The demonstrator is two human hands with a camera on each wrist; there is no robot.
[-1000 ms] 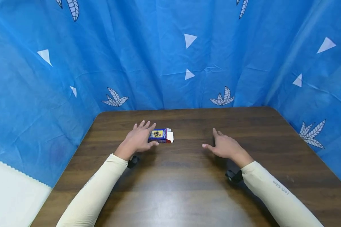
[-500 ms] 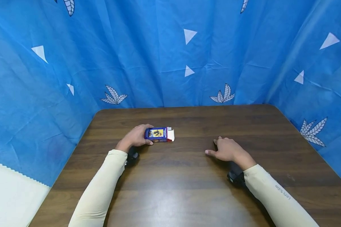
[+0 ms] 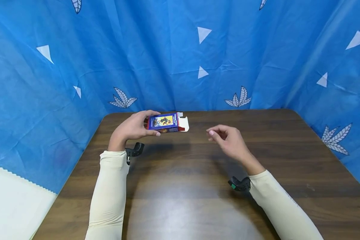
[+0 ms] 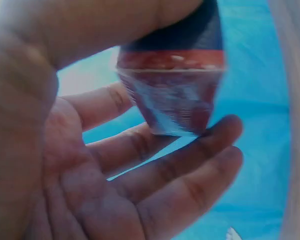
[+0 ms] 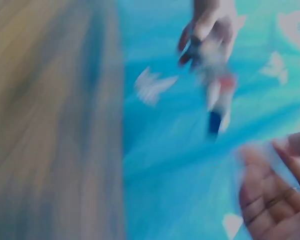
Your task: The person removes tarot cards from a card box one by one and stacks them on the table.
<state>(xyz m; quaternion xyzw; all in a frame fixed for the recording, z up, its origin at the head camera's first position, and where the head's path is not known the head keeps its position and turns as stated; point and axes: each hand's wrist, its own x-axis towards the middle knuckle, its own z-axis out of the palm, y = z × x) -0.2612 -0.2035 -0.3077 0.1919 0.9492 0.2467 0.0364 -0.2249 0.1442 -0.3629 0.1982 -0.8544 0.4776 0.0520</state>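
A blue tarot card box (image 3: 163, 121) with a yellow picture on its front is held up over the table by my left hand (image 3: 133, 126). Thumb and fingers grip its left end, the thumb along the near side. The white end flap (image 3: 184, 123) stands open on the right. In the left wrist view the box's red end (image 4: 175, 95) faces the palm, between thumb and fingers. My right hand (image 3: 228, 138) hovers to the right of the box, apart from it, fingers loosely bent and thumb close to the index finger, nothing visible between them.
The brown wooden table (image 3: 180, 183) spreads under both hands. A blue curtain (image 3: 180, 66) with white triangles and leaf prints closes off the back and sides. A white cloth (image 3: 15, 203) lies at the lower left, beyond the table's edge.
My left hand has closed around the card box and lifted it off the table. The right hand has risen, with its thumb and fingers drawn together.
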